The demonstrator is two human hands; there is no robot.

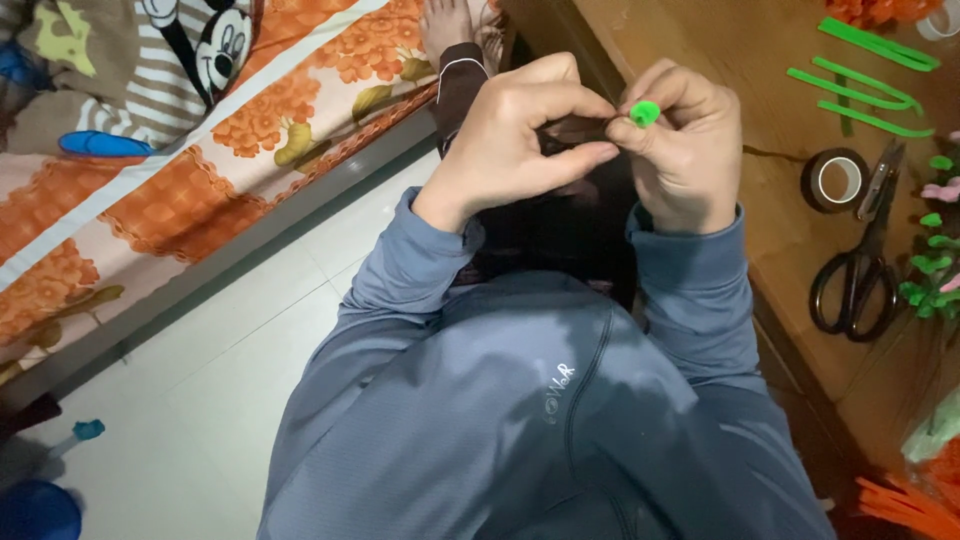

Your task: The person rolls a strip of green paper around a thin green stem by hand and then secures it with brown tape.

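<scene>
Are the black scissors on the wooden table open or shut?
Shut. The black scissors lie flat on the wooden table, blades together, handle loops side by side.

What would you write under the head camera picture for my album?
Two hands, left hand and right hand, pinch a small green piece beside a wooden table holding scissors.

You have a small glossy green plastic piece pinched over a bench of smooth brown wood, where matt black scissors, a shiny roll of dark tape and fuzzy green strips lie, beside a printed cloth bedsheet and pale glossy floor tiles.
</scene>
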